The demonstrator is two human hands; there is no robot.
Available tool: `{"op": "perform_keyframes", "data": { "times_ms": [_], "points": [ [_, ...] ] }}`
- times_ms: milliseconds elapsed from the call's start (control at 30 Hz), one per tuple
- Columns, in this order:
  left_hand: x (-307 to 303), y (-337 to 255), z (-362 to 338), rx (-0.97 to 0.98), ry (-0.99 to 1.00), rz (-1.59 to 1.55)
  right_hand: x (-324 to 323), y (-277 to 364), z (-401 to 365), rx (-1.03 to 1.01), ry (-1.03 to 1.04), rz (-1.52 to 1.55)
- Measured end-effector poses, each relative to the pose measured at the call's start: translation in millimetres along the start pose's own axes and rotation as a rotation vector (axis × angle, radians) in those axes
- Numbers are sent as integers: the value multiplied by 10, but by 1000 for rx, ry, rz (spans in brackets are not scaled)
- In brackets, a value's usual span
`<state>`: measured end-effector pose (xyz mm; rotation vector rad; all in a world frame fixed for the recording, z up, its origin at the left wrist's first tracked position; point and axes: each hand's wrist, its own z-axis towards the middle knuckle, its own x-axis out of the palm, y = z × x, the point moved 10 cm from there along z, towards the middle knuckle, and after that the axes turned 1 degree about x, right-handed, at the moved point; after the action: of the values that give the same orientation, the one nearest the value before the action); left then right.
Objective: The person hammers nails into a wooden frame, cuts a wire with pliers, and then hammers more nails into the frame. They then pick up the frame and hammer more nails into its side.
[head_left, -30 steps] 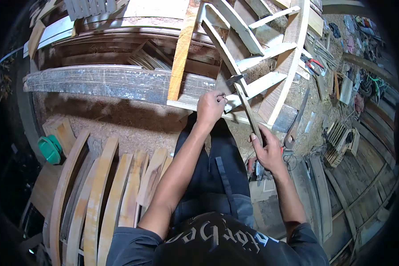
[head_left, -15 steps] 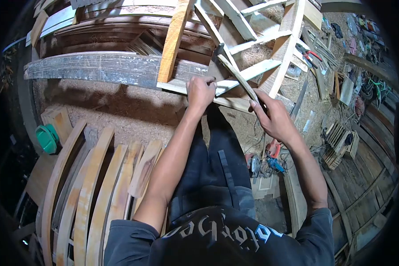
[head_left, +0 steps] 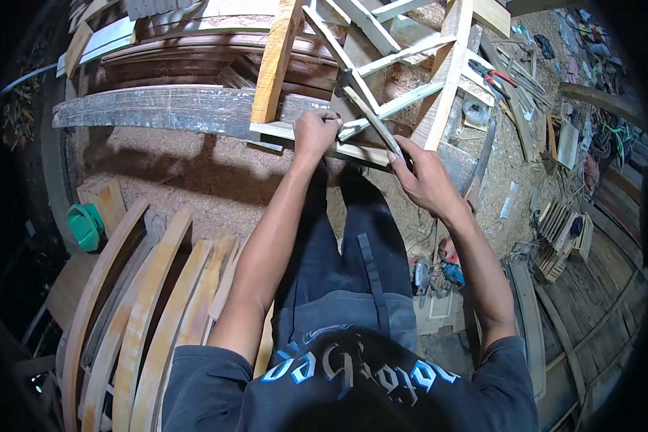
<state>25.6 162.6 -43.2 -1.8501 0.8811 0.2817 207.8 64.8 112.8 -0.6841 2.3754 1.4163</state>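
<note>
A hammer (head_left: 371, 115) with a wooden handle slants over the wooden frame, its dark head up and to the left. My right hand (head_left: 426, 176) is closed around the lower end of its handle. My left hand (head_left: 315, 135) is closed at the near rail of the frame, fingertips together by the end of a pale slat (head_left: 392, 111). Whatever those fingertips hold is too small to make out. The wooden frame (head_left: 450, 79) has crossing slats between its rails. A thick orange-brown post (head_left: 275, 65) rises beside my left hand.
Pliers with red handles (head_left: 502, 78) and a handsaw (head_left: 482, 162) lie to the right. Power tools (head_left: 450, 263) rest on the ground beside my leg. Curved wooden pieces (head_left: 151, 309) stand at the left, near a green container (head_left: 85, 227). Sawdust covers the ground.
The view has shifted slightly, so the frame and both hands appear a little further left. My right hand still grips the hammer, and my left hand stays at the near rail.
</note>
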Motion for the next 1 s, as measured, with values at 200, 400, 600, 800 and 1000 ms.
{"op": "perform_keyframes", "data": {
  "times_ms": [200, 400, 600, 800, 1000],
  "points": [
    [-29, -22, -16, 19, -16, 16, -33, -83, -11, 55, 19, -2],
    [-47, -103, -38, 91, -1, 31, -67, 26, 1, 32, 28, -3],
    [-57, -117, -64, 118, -32, 9, -87, 139, 160, 7, 72, -90],
    [-85, -164, -107, 184, -83, -10, -221, 325, 382, 18, 229, -204],
    [-100, -199, -151, 204, -148, 40, -204, 358, 500, 164, 365, -127]
  ]
}}
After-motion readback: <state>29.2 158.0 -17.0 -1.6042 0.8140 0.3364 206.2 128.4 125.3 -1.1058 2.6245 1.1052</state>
